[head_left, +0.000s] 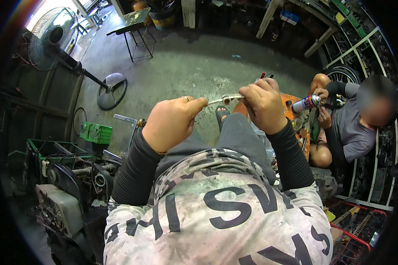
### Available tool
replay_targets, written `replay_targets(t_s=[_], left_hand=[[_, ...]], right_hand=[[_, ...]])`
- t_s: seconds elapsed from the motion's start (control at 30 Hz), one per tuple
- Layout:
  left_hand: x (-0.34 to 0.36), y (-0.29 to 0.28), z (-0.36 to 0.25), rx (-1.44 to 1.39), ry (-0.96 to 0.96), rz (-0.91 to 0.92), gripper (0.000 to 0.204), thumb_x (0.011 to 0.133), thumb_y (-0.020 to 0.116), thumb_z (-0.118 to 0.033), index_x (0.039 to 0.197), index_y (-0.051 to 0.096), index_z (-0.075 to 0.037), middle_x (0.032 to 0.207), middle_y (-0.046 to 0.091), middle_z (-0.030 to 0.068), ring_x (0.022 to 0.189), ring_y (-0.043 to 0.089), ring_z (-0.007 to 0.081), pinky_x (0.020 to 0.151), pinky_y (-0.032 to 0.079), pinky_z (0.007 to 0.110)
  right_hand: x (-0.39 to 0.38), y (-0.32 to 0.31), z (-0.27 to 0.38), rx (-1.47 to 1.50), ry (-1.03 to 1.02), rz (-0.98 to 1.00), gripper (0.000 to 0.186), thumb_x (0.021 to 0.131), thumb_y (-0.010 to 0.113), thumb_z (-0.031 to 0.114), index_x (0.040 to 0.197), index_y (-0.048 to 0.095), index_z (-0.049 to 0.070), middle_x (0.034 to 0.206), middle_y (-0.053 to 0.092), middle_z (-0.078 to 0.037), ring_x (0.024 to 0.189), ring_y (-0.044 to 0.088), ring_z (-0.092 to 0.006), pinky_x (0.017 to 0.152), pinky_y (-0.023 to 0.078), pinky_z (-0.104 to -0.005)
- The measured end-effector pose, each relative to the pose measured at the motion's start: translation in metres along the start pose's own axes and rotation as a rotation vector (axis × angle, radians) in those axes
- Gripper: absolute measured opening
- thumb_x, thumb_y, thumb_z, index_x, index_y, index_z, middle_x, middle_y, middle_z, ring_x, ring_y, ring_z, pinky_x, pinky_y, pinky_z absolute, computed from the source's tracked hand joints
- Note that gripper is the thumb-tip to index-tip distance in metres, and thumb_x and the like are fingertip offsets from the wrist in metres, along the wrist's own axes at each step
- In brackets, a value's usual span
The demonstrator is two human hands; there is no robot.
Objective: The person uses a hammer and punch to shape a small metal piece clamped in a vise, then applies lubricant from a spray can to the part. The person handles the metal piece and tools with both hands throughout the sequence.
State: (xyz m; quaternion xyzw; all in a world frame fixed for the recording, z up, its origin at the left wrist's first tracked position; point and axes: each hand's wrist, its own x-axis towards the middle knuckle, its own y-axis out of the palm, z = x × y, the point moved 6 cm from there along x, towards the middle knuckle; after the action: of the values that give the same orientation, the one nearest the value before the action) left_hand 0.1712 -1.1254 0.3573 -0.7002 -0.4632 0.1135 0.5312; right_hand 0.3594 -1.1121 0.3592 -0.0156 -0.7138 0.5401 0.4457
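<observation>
In front of my lap, a thin, pale, slender piece point(216, 101) stretches between my two hands. A small brownish round part point(226, 101) sits along it, close to the right fingers. My left hand point(172, 119) is closed, thumb and fingers pinching the piece's left end. My right hand point(264, 105) is closed around its other end, which looks metallic. Red and dark tips point(263, 75) show just beyond the right knuckles; whether they belong to something in that hand I cannot tell. What kind of piece it is, is too small to make out.
A person point(340, 110) sits at my right holding a spray can point(306, 104) beside an orange work surface point(288, 100) with small parts. Machinery point(70, 190) and a green crate point(95, 133) stand left. Farther off are a standing fan point(53, 39) and small table point(130, 21).
</observation>
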Motion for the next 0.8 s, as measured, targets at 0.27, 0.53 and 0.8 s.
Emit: replay_targets(t_s=[0.27, 0.53, 0.8], left_hand=[[0.005, 0.006, -0.014, -0.076, -0.167, -0.077, 0.028, 0.079, 0.055, 0.007, 0.105, 0.061, -0.001, 0.089, 0.066, 0.0166, 0.078, 0.064, 0.0321, 0.067, 0.051, 0.036], [0.019, 0.003, -0.020, -0.114, -0.060, -0.292, 0.033, 0.075, 0.055, 0.002, 0.106, 0.058, -0.008, 0.078, 0.062, 0.0127, 0.071, 0.062, 0.0318, 0.058, 0.050, 0.039], [0.018, 0.005, -0.011, -0.071, -0.128, -0.122, 0.037, 0.073, 0.056, 0.009, 0.108, 0.059, -0.002, 0.086, 0.065, 0.0150, 0.077, 0.064, 0.0308, 0.066, 0.051, 0.036]], right_hand=[[-0.003, 0.001, -0.013, -0.083, 0.179, -0.108, 0.019, 0.081, 0.066, 0.013, 0.097, 0.057, 0.009, 0.073, 0.059, -0.005, 0.074, 0.060, -0.0225, 0.086, 0.038, -0.0444], [-0.006, 0.020, 0.010, -0.016, 0.270, -0.099, 0.017, 0.083, 0.064, 0.017, 0.095, 0.058, 0.007, 0.080, 0.062, -0.003, 0.077, 0.061, -0.0209, 0.094, 0.034, -0.0466], [-0.014, 0.024, 0.004, -0.001, 0.239, -0.111, 0.013, 0.083, 0.062, 0.013, 0.095, 0.059, 0.010, 0.075, 0.058, -0.002, 0.078, 0.061, -0.0200, 0.094, 0.032, -0.0481]])
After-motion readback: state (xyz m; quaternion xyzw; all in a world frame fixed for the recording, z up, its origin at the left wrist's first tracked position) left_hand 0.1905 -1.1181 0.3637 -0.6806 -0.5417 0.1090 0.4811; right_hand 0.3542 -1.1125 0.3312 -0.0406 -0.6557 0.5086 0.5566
